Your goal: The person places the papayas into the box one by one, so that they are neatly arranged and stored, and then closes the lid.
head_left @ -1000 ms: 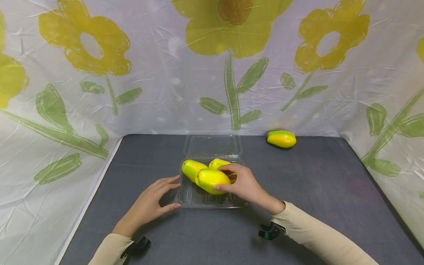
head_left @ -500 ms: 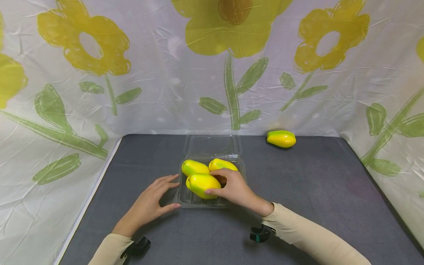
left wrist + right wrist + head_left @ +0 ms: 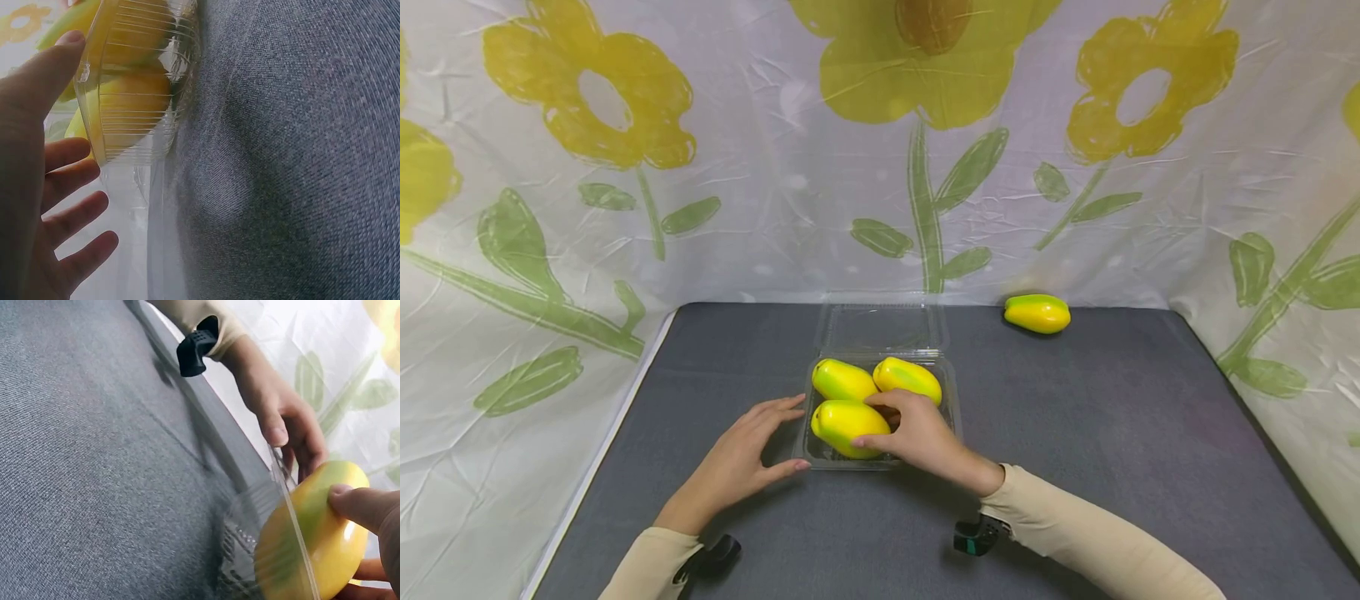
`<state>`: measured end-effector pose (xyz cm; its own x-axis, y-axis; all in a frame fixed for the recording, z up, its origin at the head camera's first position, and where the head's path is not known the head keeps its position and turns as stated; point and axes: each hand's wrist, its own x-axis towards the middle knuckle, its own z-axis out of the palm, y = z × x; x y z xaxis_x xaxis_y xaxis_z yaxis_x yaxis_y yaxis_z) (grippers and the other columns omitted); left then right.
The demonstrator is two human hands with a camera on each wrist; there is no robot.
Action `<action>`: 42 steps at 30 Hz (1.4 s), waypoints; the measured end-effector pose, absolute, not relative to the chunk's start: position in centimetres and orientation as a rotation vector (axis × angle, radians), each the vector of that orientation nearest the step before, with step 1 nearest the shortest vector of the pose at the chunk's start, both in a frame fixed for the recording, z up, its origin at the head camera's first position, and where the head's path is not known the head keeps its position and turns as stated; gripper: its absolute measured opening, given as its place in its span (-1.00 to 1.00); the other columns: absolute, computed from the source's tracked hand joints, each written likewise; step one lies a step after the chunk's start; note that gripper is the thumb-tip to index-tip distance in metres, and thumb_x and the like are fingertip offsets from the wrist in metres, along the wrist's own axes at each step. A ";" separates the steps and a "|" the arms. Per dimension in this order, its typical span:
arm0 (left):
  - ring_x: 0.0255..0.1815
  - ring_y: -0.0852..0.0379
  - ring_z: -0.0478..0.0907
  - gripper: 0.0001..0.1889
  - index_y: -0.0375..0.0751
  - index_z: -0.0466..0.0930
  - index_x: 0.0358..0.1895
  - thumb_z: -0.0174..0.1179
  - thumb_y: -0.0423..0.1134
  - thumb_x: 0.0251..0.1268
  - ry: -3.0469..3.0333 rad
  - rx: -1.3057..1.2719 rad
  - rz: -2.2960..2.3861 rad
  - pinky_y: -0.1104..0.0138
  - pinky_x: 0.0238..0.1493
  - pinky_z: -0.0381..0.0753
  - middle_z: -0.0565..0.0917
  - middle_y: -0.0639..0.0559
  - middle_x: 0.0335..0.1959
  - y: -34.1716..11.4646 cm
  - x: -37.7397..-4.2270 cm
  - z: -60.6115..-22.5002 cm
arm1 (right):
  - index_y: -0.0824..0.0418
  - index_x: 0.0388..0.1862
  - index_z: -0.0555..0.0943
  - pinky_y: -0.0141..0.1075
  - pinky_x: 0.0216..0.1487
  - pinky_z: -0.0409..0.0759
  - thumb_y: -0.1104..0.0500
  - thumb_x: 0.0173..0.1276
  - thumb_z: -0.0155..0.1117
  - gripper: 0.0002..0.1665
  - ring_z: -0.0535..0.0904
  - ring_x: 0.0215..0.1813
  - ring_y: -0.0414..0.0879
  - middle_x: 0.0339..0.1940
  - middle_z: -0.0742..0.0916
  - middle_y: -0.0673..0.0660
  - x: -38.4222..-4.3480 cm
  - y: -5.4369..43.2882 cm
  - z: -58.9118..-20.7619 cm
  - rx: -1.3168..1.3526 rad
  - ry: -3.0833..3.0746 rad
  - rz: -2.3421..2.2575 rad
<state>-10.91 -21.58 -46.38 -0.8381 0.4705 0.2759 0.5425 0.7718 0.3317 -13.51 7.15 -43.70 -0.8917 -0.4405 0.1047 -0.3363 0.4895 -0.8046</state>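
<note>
A clear plastic clamshell box [image 3: 950, 421] lies with its lid folded back. In its front left part is a yellow-green papaya [image 3: 844, 427], which my right hand [image 3: 921, 429] grips from the right with thumb in front and fingers behind. Behind it in the box lie two more papayas, one at the back left [image 3: 841, 379] and one at the back right [image 3: 908, 379]. My left hand [image 3: 741, 454] is spread along the box's left side, thumb and fingertips at the rim. In the right wrist view, my thumb presses the gripped papaya [image 3: 315, 531] low inside the box wall.
Another papaya [image 3: 1037, 314] lies at the back of the grey table [image 3: 1075, 400], right of the box. The transparent lid [image 3: 882, 327] leans back toward the flower-printed cloth [image 3: 775, 167] behind the table. Black wrist cameras hang under both forearms.
My right hand has carried the gripped papaya leftward and toward the front, down into the box's front left part. The two papayas behind it show more fully. My left hand has stayed put.
</note>
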 end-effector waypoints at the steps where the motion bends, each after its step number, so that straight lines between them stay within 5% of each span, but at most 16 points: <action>1: 0.43 0.02 0.39 -0.21 -0.08 0.48 0.31 0.40 0.26 0.04 -2.788 -0.804 -0.603 -0.02 0.36 0.48 0.41 0.10 0.47 -21.6 -10.9 -46.4 | 0.21 0.15 0.65 -0.21 0.00 0.73 -0.04 0.06 0.60 -0.31 0.73 -0.03 -0.08 0.04 0.76 0.12 -13.5 7.1 -43.7 -0.688 2.611 -1.371; 42: 0.40 0.00 0.42 -0.23 -0.11 0.49 0.29 0.38 0.26 0.06 -2.780 -0.804 -0.619 -0.03 0.34 0.50 0.42 0.09 0.46 -21.5 -10.8 -46.3 | 0.21 0.15 0.63 -0.35 -0.07 0.67 -0.12 0.04 0.60 -0.25 0.65 -0.09 -0.16 -0.03 0.73 0.08 -13.6 6.4 -44.5 -0.753 2.681 -1.221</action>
<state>-10.81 -21.50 -46.28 -0.8370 0.4682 0.2833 0.5442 0.7669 0.3401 -13.64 6.37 -44.47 -0.8725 -0.4762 0.1095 -0.3952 0.5560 -0.7312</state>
